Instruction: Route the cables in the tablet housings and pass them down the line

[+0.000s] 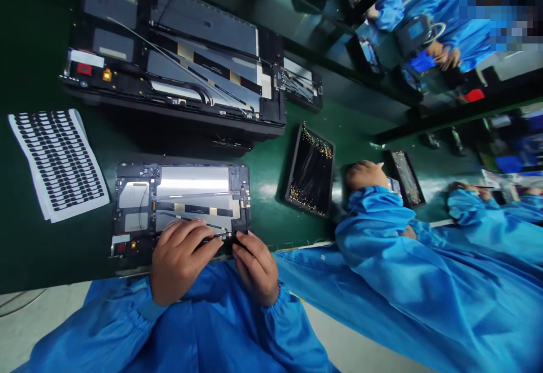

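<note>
An opened tablet (182,200) with its back cover off lies on the green belt (25,220) right in front of me, silver shields and black cables showing. My left hand (180,260) rests on its near edge, fingers curled and pressing a black cable or strip. My right hand (254,265) sits beside it at the tablet's near right corner, fingertips pinched on the same dark piece; what exactly they grip is too small to name.
A white sheet of small black stickers (57,161) lies left of the tablet. A stack of opened tablets (178,62) stands behind. A dark tablet (311,169) lies to the right, near a co-worker's blue sleeve (382,231) and hand (365,174).
</note>
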